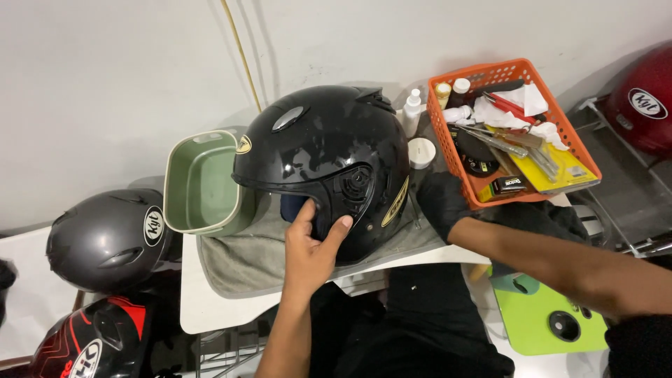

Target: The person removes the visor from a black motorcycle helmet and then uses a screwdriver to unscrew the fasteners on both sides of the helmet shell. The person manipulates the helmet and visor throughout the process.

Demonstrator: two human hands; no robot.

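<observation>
A glossy black open-face helmet (329,161) with a smooth, rounded shell sits on a grey cloth towel (238,262) spread over a small white worktop (203,308). The left hand (311,252) presses against the helmet's lower side by the round visor pivot, thumb and forefinger spread wide and flat on the shell, gripping nothing. The right hand (439,203) wears a dark cloth or glove and rests against the rear of the helmet; whether its fingers are curled or spread cannot be told.

Just beside the helmet's front stands a pale green plastic tub (199,183) with rounded corners. Behind the right hand, an orange plastic mesh basket (521,73) holds metal tools, crumpled white tissue, a yellow card pack and small bottles. A white spray bottle (413,108) stands between basket and helmet.

A matt grey helmet (105,241) and a red-and-black helmet (87,339) lie off the worktop's far left side; a dark red helmet (644,101) sits at the right.
</observation>
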